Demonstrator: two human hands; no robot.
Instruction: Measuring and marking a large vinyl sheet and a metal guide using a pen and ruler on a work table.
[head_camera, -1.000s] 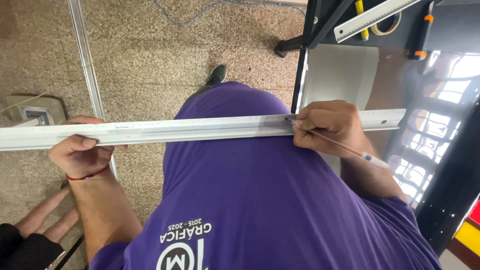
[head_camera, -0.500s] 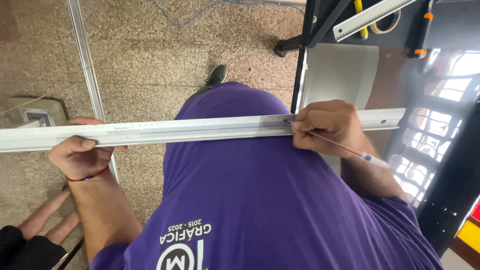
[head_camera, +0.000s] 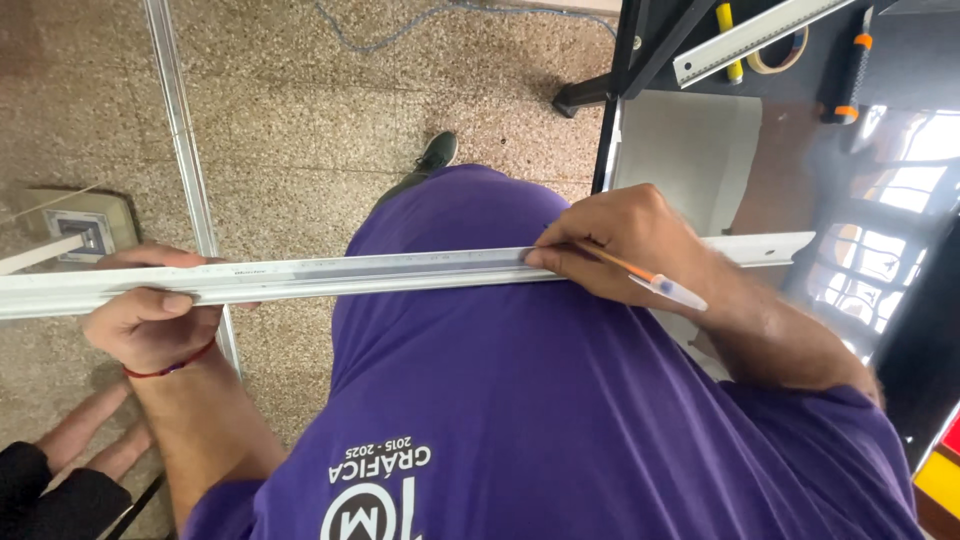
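Note:
A long silver metal ruler (head_camera: 380, 272) runs level across the view, in front of my purple shirt (head_camera: 560, 400). My left hand (head_camera: 150, 322), with a red cord at the wrist, grips the ruler near its left end. My right hand (head_camera: 620, 250) rests on the ruler right of the middle. It holds an orange pen with a clear cap (head_camera: 650, 282), whose tip touches the ruler's edge.
A dark glossy table (head_camera: 900, 200) on the right carries another metal ruler (head_camera: 760, 35), an orange-and-black utility knife (head_camera: 852, 70) and a tape roll (head_camera: 775, 55). A metal strip (head_camera: 185, 140) lies on the speckled floor. Another person's hands (head_camera: 95, 440) show at bottom left.

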